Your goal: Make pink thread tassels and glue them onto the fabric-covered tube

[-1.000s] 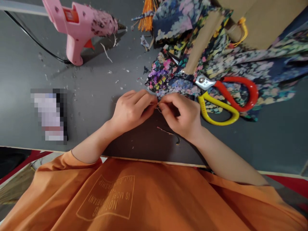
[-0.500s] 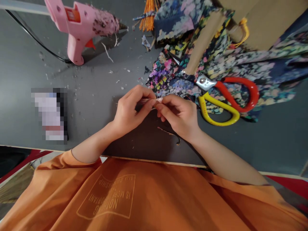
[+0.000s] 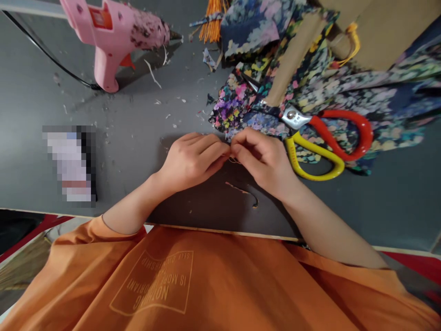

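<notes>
My left hand and my right hand meet at their fingertips above the table, near its front edge. Both are closed in a pinch on a thin pale thread, of which only a small loop shows under the fingertips; the rest is hidden by the fingers. Just beyond them lies floral fabric. Scissors with one red and one yellow handle rest on the fabric, right of my right hand. A narrow dark scrap strip lies on the table below my hands.
A pink glue gun with a black cord stands at the upper left. A blurred-out phone-like object lies at left. An orange tassel, brown card and a yellow cord are at the back. Glue strings and scraps litter the table.
My left hand has rolled over so its back faces up, and its fingers have moved slightly right. The white bit between the fingertips is now covered. My right hand has shifted slightly right.
</notes>
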`<state>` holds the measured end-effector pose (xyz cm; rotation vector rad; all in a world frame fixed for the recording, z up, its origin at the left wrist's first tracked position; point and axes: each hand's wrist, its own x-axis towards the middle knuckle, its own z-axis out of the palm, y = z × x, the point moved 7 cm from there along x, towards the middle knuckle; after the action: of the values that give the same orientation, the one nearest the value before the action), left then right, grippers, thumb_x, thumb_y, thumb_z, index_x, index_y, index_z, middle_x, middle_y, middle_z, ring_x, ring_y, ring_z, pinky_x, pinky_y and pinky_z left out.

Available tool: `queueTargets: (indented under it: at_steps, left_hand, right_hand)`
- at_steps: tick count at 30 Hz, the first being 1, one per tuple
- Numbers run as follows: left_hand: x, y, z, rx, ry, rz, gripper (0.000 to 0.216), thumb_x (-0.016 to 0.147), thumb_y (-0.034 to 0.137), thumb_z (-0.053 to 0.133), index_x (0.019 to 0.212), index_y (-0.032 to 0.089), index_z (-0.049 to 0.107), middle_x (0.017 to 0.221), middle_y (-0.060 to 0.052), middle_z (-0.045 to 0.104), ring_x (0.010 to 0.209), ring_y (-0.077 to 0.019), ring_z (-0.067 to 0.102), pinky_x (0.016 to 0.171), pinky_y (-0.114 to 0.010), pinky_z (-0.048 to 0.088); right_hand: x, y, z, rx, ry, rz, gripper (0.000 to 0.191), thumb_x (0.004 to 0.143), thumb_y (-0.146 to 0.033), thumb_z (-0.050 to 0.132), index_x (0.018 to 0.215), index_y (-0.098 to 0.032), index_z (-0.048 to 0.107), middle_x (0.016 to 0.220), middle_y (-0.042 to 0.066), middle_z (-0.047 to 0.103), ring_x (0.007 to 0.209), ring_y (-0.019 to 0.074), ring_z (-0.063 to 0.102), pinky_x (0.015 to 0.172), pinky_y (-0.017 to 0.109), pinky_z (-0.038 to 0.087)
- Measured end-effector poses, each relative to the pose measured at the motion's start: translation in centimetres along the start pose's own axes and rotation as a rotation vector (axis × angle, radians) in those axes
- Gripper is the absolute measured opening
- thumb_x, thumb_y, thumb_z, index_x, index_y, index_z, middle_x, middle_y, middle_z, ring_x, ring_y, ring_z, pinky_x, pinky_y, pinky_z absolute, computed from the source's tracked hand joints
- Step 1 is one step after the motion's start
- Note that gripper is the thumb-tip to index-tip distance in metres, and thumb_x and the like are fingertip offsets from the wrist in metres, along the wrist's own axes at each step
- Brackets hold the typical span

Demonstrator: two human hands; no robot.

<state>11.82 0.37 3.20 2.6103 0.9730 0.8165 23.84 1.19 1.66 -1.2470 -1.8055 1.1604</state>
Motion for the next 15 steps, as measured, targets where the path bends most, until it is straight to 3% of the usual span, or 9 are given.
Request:
queueTargets:
  at_steps: [4,8,12,15]
  left_hand:
    - [-0.2,-0.7,-0.2,0.044,0.031,-0.101,0.009,0.092,0.020,0.052,0.083,0.018,0.055,0.070,0.000,0.061,0.060,-0.0111,0.051,0.060,-0.027,0.038]
    - [-0.2,-1.4,-0.7,-0.146,0.079,-0.258,0.006,0.091,0.015,0.053,0.086,0.018,0.056,0.077,0.000,0.064,0.066,-0.0088,0.056,0.063,-0.023,0.044]
    - [-0.4,-1.8,-0.8,-0.367,0.106,-0.379,0.004,0.091,0.016,0.057,0.087,0.018,0.057,0.081,0.000,0.065,0.073,-0.0073,0.060,0.066,-0.020,0.049]
    - [-0.5,-2.0,-0.3,-0.580,0.073,-0.429,0.007,0.093,0.022,0.056,0.088,0.018,0.058,0.083,-0.002,0.066,0.074,-0.0079,0.062,0.064,-0.020,0.050]
  right_hand:
    - [-0.9,-1.6,0.1,-0.256,0.177,-0.196,0.009,0.088,-0.012,0.057,0.081,-0.018,0.058,0.068,-0.001,0.064,0.060,0.0091,0.059,0.056,0.021,0.044]
    - [-1.6,-2.5,0.4,-0.327,0.248,-0.305,0.008,0.089,-0.013,0.059,0.084,-0.020,0.062,0.071,0.000,0.071,0.062,0.0106,0.065,0.058,0.021,0.047]
    - [-1.5,-2.4,0.4,-0.287,0.235,-0.294,0.009,0.088,-0.013,0.059,0.082,-0.019,0.062,0.067,-0.001,0.068,0.059,0.0092,0.063,0.057,0.021,0.046]
    - [-1.2,-1.6,0.3,-0.146,0.204,-0.191,0.009,0.089,-0.015,0.059,0.081,-0.018,0.063,0.065,-0.003,0.065,0.054,0.0066,0.057,0.053,0.019,0.043]
